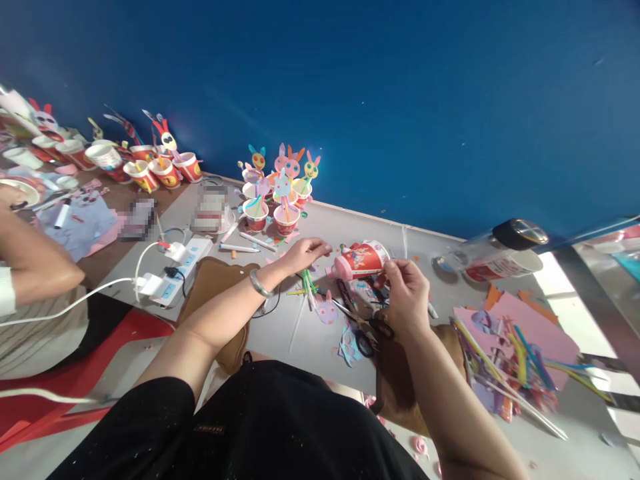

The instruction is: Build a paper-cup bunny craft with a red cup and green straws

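Observation:
My left hand (306, 255), with a metal bangle at the wrist, reaches in with closed fingertips; anything between them is too small to tell. Below it lie green and white strips (309, 288) and a purple paper rabbit head (327, 311). A red paper cup (367, 260) lies on its side between my hands, a pink rounded piece (343, 268) at its left end. My right hand (407, 290) is closed beside the cup's rim; what its fingertips pinch is unclear. Black-handled scissors (365, 341) lie under that hand.
Cups with paper rabbits (283, 200) stand by the blue wall. A power strip (183, 270) sits left, beyond it another person's arm (37, 247). A clear bottle (470, 252) lies at right, near pink paper (535, 330) and colourful pipe cleaners (523, 360). Markers (240, 247) lie behind my left hand.

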Motion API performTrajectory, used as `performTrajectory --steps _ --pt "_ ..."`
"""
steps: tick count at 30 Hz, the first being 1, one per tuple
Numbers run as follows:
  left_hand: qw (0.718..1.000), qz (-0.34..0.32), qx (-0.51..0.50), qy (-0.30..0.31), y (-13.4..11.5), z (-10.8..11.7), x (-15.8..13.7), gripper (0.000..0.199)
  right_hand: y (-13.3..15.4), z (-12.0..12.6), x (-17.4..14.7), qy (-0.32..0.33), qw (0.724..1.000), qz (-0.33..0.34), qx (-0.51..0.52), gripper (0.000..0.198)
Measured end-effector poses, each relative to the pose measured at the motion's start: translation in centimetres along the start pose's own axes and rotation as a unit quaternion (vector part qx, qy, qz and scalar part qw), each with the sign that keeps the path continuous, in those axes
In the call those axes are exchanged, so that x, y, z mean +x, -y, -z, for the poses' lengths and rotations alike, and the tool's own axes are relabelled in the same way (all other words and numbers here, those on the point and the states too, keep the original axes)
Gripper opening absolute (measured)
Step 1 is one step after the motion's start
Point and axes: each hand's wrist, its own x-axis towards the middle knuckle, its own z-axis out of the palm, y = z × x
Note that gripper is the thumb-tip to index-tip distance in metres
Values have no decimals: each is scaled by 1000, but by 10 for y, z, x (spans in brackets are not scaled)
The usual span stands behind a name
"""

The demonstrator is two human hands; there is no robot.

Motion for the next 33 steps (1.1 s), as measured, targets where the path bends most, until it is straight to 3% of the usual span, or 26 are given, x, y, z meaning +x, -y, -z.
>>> performTrajectory --steps 2,5,8,11,13,15,19,24,27,30,33 --pt "995 2 -77 56 -7 -9 -6 40 3 -3 -3 30 999 25 -35 30" --pt "968 66 -192 149 -11 -25 -17 56 7 -10 -8 94 993 44 -52 29" --pt "938 108 -264 198 -13 -34 -24 64 8 -16 -16 66 990 108 -64 22" --pt "931 106 -313 153 -15 -37 -26 62 7 -18 -29 21 963 228 -143 21" --pt "931 91 -334 119 -16 -38 -25 59 5 -19 -39 56 931 292 -211 20" --pt "933 76 -337 99 -17 -40 -25 55 1 -20 -48 92 901 337 -259 21" --pt "942 56 -324 73 -17 -45 -26 48 -8 -22 -55 73 854 396 -330 21" --pt "945 51 -317 61 -17 -46 -29 45 -10 -23 -50 83 832 418 -356 13" --pt "931 65 -358 41 -17 -46 -28 44 -6 -24 -51 115 825 430 -349 12" --pt "904 102 -415 -6 -14 -43 -21 44 3 -18 -61 211 827 414 -316 13" --pt "873 136 -460 -81 -10 -34 -12 50 18 5 -78 324 855 321 -248 11"
